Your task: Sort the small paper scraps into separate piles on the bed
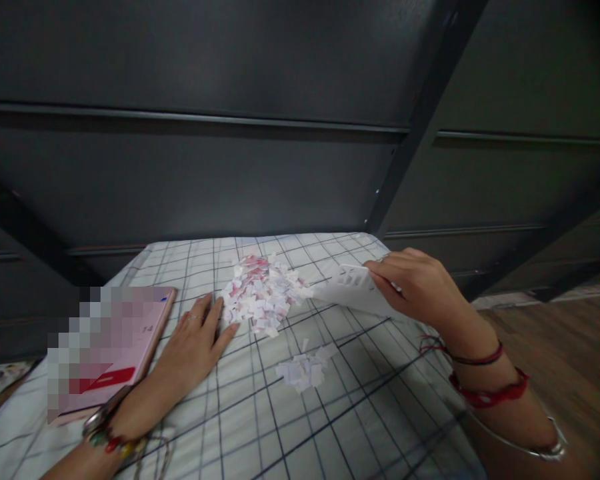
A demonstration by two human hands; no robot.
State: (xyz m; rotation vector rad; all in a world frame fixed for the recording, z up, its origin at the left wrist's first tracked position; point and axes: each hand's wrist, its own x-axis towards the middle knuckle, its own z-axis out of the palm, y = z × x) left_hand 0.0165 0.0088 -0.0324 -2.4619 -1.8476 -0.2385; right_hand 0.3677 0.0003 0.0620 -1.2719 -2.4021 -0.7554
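Checked cloth [350, 427], paper [354, 291] lengthwise toward scraps [264, 299]

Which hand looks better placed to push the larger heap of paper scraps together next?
Probably the left hand: it lies at the edge of the larger heap, seemingly holding nothing, while the right hand holds white paper.

The worktop [350, 413] fills the lower middle of the frame, before the panelled wall [230, 180], with the floor [570, 360] at the lower right edge. Near the centre lies the larger heap of paper scraps [265, 297], the left hand [193, 337] at its left edge and a flat book-like item [150, 337] farther left, while the smaller heap [304, 371] lies below it. Right of the larger heap, the right hand [420, 287] holds a piece of paper [350, 283] over the worktop.
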